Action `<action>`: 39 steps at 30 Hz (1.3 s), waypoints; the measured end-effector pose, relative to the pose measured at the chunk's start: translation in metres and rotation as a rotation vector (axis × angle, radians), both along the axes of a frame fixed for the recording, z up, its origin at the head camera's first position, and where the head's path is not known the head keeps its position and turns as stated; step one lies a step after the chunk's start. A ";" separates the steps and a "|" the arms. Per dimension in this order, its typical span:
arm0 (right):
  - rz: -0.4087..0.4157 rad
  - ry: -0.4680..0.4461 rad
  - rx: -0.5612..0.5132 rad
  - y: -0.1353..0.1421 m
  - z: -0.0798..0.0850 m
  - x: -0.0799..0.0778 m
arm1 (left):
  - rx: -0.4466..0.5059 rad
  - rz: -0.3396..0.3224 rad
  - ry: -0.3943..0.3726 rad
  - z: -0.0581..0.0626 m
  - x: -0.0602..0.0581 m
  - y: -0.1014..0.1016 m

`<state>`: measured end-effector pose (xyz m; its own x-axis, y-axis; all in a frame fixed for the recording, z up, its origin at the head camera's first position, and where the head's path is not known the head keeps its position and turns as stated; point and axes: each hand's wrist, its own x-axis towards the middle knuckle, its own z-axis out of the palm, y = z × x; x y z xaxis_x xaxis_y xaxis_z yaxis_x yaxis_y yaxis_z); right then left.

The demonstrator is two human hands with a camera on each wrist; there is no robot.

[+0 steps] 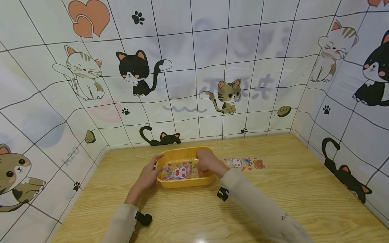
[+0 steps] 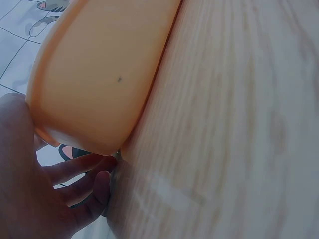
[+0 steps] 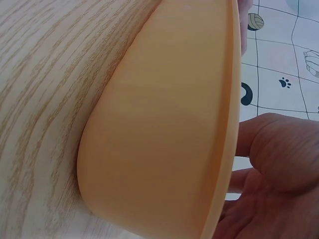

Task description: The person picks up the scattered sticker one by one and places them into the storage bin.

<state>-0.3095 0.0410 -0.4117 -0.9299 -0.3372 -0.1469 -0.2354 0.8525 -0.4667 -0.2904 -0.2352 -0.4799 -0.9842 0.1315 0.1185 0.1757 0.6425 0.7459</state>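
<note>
A yellow plastic tray point(image 1: 185, 183) with raised sides rests on the wooden table. On its floor lie colourful stickers point(image 1: 180, 172), among them a white cat face with red details. My left hand point(image 1: 149, 172) grips the tray's left end, thumb at the rim; in the left wrist view its fingers point(image 2: 79, 186) curl outside, below the rim. My right hand point(image 1: 209, 161) reaches over the right side into the tray. Behind the rim in the right wrist view, the thumb and fingers of that hand point(image 3: 284, 164) point inward; their tips are hidden, and whatever they touch cannot be seen.
Right of the tray, several small stickers point(image 1: 243, 163), including a white cat and a brown bear, lie on the wooden table point(image 1: 273, 189). A cat-patterned wall covering point(image 1: 182, 67) rises behind and on both sides. Both wrists carry small black cameras point(image 1: 144, 218).
</note>
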 end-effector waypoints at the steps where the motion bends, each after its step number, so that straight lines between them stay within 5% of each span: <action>1: -0.002 -0.009 0.002 0.000 0.000 0.000 | -0.001 0.001 0.000 0.000 0.000 0.000; 27: -0.005 -0.079 -0.030 0.002 0.010 0.007 | -0.003 0.005 0.005 0.001 0.001 0.001; 39: 0.020 0.018 -0.072 0.013 0.017 0.010 | 0.003 -0.001 0.009 0.000 0.000 0.000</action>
